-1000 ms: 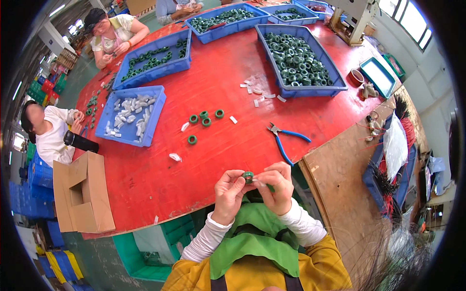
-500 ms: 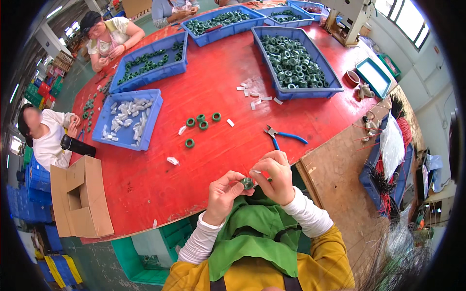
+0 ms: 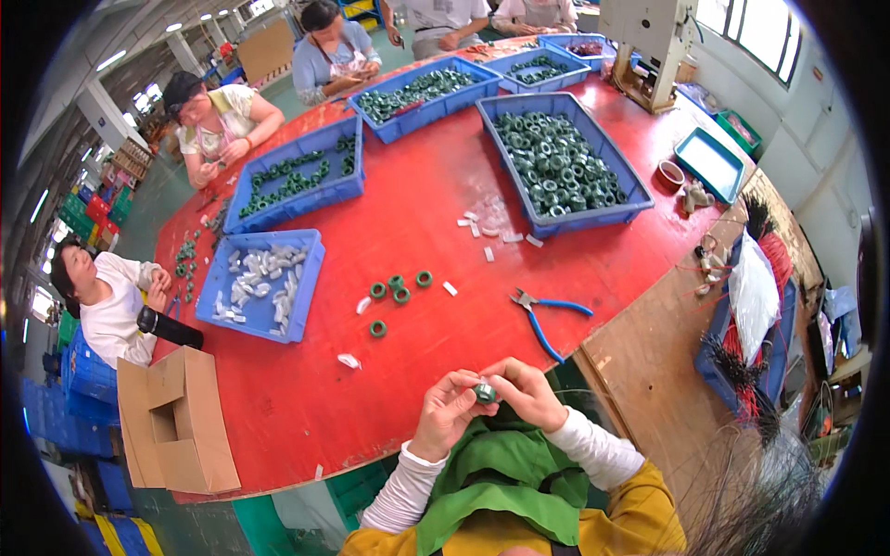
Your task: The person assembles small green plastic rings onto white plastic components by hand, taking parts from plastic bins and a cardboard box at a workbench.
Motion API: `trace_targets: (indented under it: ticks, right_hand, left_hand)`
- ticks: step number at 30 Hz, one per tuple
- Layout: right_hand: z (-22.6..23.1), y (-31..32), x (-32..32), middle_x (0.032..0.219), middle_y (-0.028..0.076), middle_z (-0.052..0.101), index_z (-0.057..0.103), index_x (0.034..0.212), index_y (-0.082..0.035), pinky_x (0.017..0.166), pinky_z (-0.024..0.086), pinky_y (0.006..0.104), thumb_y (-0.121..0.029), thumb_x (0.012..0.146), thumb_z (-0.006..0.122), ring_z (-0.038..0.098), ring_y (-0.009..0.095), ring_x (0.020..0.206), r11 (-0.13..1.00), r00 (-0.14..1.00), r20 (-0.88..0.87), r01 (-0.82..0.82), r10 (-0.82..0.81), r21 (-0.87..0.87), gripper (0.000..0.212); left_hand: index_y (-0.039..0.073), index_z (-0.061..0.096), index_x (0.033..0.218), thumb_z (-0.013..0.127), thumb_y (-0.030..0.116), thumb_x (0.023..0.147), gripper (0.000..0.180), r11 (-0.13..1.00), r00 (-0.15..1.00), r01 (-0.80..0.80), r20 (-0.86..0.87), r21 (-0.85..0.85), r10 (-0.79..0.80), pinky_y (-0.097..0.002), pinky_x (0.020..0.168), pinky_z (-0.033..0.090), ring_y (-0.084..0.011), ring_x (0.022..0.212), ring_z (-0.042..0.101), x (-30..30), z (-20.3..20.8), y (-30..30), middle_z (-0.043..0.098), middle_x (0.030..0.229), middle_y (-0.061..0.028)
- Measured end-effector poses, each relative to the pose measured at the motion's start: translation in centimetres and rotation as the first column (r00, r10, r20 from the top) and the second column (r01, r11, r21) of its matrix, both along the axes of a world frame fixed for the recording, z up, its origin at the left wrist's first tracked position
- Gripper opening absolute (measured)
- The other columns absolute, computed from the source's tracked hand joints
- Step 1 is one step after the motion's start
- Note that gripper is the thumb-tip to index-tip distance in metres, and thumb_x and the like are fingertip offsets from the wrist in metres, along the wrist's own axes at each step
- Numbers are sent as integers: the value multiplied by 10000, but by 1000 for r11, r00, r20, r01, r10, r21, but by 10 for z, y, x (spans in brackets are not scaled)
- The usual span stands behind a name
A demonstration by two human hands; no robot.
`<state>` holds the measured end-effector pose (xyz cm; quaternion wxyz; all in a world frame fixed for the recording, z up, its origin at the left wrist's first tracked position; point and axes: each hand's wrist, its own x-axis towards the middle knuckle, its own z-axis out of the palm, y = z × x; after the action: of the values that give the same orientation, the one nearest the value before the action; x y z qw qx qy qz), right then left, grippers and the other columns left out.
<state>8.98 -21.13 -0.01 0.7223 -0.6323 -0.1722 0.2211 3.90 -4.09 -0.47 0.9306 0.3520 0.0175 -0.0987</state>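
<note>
A small dark green ring (image 3: 485,394) is pinched between the thumb and fingers of my left hand (image 3: 443,419), just over the table's near edge. My right hand (image 3: 527,397) is closed against the ring's upper side, its fingertips meeting there. A whitish bit shows at the ring's top, too small to make out. Beyond my hands lie several loose green rings (image 3: 401,296) and small white pieces (image 3: 349,360). Blue-handled cutting pliers (image 3: 545,326) rest, jaws pointing left, ahead of my right hand.
On the red table (image 3: 417,222) stand a blue tray of white pieces (image 3: 311,287) and several trays of green rings (image 3: 579,221). An open cardboard box (image 3: 209,426) is at the left edge. Wire bundles (image 3: 751,343) lie right. Several people work around the far and left sides.
The view has tilted up, so everything sits lower in the picture. My right hand has come in against the ring, which stays in my left hand.
</note>
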Motion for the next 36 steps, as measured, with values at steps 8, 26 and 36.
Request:
trace_targets:
  ticks: [8,26,36]
  right_hand:
    - [-3,2,-8,949,74,556,599,1015,38,685,475,249,-114,942,531,575,127,829,995,991,112,68,-76,73,182]
    - [7,7,0,803,110,596,619,852,31,603,492,289,-91,861,643,614,192,713,958,894,413,251,-175,-136,125]
    - [15,10,-2,892,95,604,626,904,-21,645,485,312,-61,766,722,609,215,762,948,819,534,304,-207,-98,173]
  left_hand:
    - [34,562,1110,538,57,940,174,998,1000,-7,-26,-58,5,-379,809,574,-218,911,657,4,-3,-1,636,1018,-101]
    - [8,552,1126,518,74,955,186,995,999,-41,3,94,41,-403,862,555,-235,919,663,7,-8,1,642,1024,-128]
    - [12,566,1108,514,45,949,171,995,994,-91,-49,45,93,-384,831,561,-211,923,646,2,-20,3,640,1021,-107]
